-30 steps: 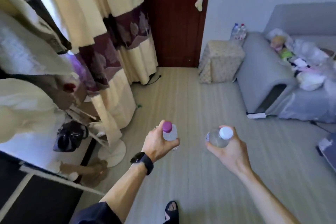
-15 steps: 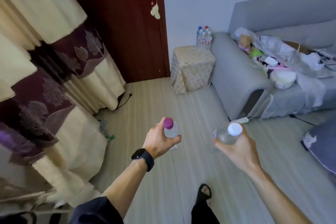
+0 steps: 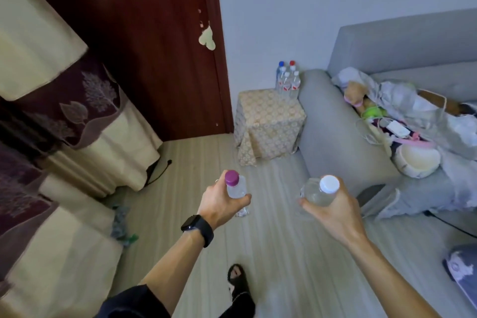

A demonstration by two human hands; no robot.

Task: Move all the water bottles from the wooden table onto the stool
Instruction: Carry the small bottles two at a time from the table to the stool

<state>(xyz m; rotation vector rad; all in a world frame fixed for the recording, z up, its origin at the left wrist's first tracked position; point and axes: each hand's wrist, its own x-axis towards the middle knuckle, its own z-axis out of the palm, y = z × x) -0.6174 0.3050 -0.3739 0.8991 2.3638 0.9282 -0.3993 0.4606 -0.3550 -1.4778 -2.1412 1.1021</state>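
Note:
My left hand (image 3: 219, 204) grips a clear water bottle with a purple cap (image 3: 235, 188), held upright over the floor. My right hand (image 3: 333, 212) grips a clear water bottle with a white cap (image 3: 320, 190), tilted toward me. Ahead stands the stool (image 3: 268, 121), draped in a cream patterned cloth, between the door and the sofa. Several water bottles (image 3: 287, 80) with blue, red and white caps stand at its back right corner. The wooden table is out of view.
A grey sofa (image 3: 343, 131) piled with clothes and bags fills the right side. A dark red door (image 3: 144, 46) is behind the stool, patterned curtains (image 3: 77, 116) hang on the left. A cable lies by the curtain. My sandalled foot (image 3: 236, 279) is on the striped floor.
The view has swung right and moved closer to the stool and sofa. Both hands hold their bottles as before; the clutter on the left has left the view.

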